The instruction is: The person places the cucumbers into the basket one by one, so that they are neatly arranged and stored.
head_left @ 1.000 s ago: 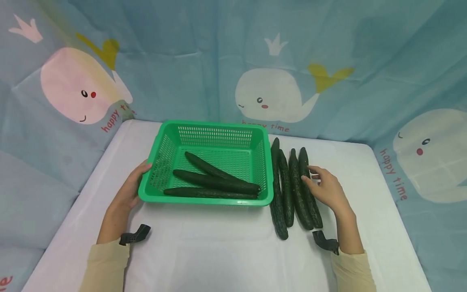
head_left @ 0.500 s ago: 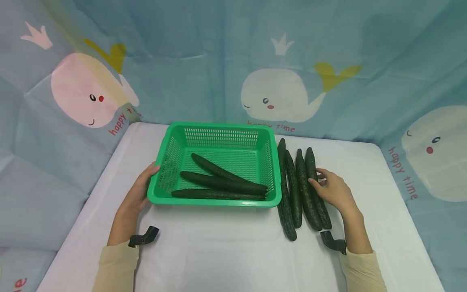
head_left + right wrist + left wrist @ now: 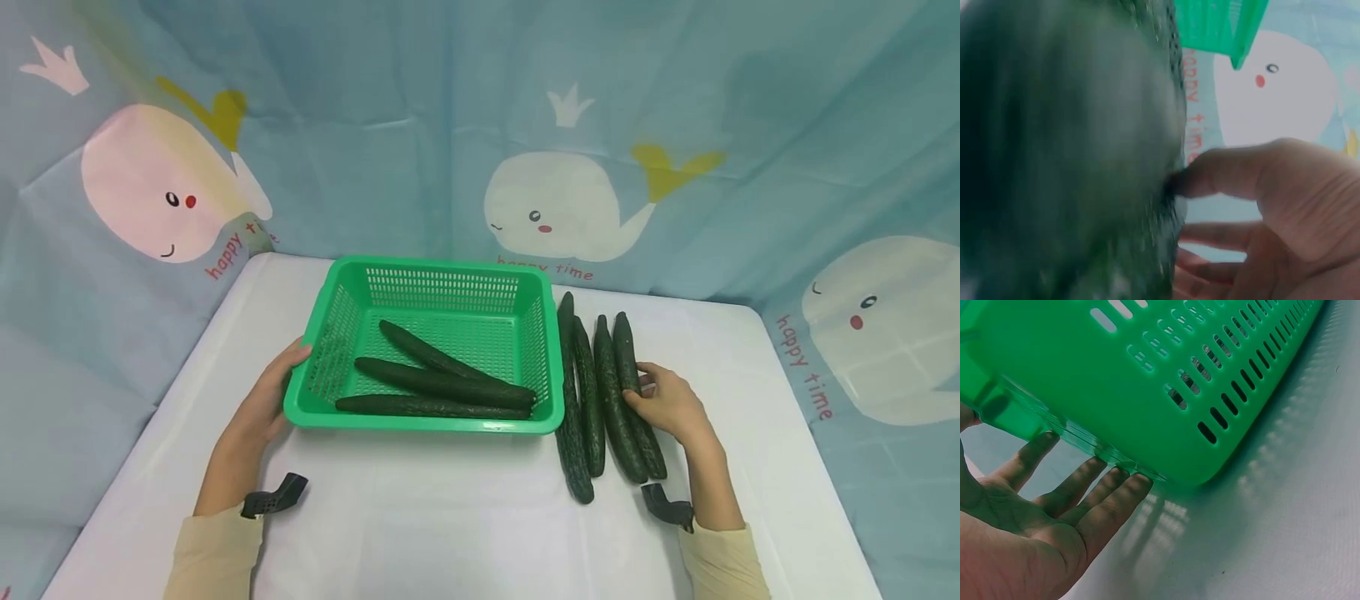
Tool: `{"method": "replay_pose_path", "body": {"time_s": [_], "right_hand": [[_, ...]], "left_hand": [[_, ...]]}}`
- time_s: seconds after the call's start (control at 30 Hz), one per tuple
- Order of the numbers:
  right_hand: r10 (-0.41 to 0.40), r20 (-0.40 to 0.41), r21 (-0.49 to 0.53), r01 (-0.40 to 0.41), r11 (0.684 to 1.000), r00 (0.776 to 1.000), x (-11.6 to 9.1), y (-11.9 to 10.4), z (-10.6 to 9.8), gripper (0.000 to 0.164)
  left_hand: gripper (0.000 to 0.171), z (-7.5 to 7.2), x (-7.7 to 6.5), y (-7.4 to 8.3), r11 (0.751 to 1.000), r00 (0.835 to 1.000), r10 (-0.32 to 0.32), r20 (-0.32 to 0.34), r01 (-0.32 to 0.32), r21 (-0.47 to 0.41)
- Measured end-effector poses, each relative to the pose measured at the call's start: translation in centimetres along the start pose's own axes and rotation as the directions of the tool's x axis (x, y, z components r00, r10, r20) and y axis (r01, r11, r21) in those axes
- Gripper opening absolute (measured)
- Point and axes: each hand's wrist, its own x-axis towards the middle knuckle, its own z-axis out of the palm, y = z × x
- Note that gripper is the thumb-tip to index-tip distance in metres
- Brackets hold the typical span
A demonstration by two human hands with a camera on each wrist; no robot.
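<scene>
Left hand [image 3: 264, 400], fingers straight and somewhat spread, touches the left side of the basket [image 3: 423, 424] on the bench [image 3: 420, 517]. Inside lie three cucumbers [image 3: 448, 384], toward the near wall. Just right of the basket, four more cucumbers [image 3: 590, 400] lie lengthwise, side by side. The right hand [image 3: 672, 406] pinches the rightmost cucumber [image 3: 647, 437] between thumb and fingers.

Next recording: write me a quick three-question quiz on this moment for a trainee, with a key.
1. How many cucumbers lie in the basket?
2. True or false: the left hand is touching a cucumber.
3. Of those on the table, which is the right hand touching? A) leftmost B) rightmost

Key:
1. Three.
2. False; it touches the basket.
3. B, the rightmost cucumber.
</scene>
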Motion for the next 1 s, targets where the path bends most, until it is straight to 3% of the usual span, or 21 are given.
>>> {"method": "replay_pose_path", "body": {"time_s": [0.23, 0.47, 0.77, 1.0], "right_hand": [[0.043, -0.026, 0.038, -0.042, 0.998, 0.999, -0.2, -0.1, -0.1, 0.066], [0.025, -0.015, -0.009, -0.025, 1.000, 1.000, -0.3, 0.4, -1.0, 0.063], [-0.015, 0.003, -0.066, 0.015, 0.998, 1.000, -0.4, 0.4, -1.1, 0.062], [0.031, -0.053, -0.128, -0.038, 0.991, 0.998, -0.3, 0.2, -0.5, 0.063]], "left_hand": [[0.078, -0.1, 0.2, 0.2, 1.000, 1.000, -0.011, -0.003, 0.011, 0.011], [0.076, 0.1, 0.2, 0.2, 1.000, 1.000, -0.001, 0.006, 0.001, 0.006], [0.078, 0.2, 0.0, 0.4, 0.999, 0.999, -0.037, 0.009, 0.037, 0.006], [0.078, 0.3, 0.0, 0.4, 1.000, 1.000, -0.028, 0.011, 0.028, 0.012]]}}
